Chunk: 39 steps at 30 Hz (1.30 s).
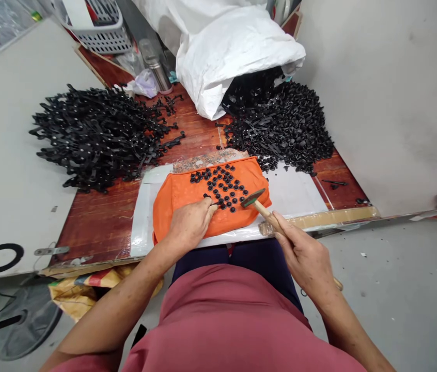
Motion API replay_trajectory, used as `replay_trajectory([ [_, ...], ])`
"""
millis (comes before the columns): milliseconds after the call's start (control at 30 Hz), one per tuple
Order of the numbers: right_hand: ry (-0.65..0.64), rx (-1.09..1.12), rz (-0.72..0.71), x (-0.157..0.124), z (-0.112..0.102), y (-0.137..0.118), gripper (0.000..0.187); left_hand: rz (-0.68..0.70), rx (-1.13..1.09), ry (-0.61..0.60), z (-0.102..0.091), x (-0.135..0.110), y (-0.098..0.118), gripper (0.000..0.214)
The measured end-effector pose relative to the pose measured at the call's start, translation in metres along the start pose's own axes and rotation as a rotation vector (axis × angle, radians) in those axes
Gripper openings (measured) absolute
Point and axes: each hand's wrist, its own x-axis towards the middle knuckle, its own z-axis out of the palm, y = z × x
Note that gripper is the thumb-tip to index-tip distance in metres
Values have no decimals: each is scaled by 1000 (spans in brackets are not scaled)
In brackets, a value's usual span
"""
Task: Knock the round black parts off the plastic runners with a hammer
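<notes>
My right hand (307, 258) grips the wooden handle of a small hammer (259, 202); its dark head hovers just over an orange cloth (175, 199). My left hand (190, 223) rests on that cloth with fingers pinched together at a small black piece I cannot name. Several small black round parts (221, 187) lie scattered on the cloth in front of both hands.
A heap of black strip-like parts (94, 135) lies at the left on the wooden board (102, 222). Another black heap (280, 129) spills from a white sack (230, 51) at the back right. A metal flask (155, 64) and a plastic basket (98, 26) stand behind.
</notes>
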Motion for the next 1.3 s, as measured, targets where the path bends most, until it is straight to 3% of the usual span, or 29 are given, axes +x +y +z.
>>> replay_trajectory([
  [233, 1, -35, 15, 1, 6, 2, 46, -12, 31, -13, 1, 2, 4, 37],
  [533, -13, -12, 18, 1, 5, 2, 46, 4, 54, 70, 8, 0, 3, 41],
  [800, -19, -31, -80, 24, -11, -22, 48, -10, 49, 103, 9, -3, 7, 41],
  [1033, 49, -37, -124, 26, -8, -28, 48, 9, 87, 107, 11, -2, 6, 41],
  [1133, 101, -143, -170, 24, -2, -30, 47, 9, 79, 95, 12, -1, 4, 41],
  [1300, 33, -300, -213, 22, 3, -32, 47, 17, 58, 59, 12, 0, 4, 40],
])
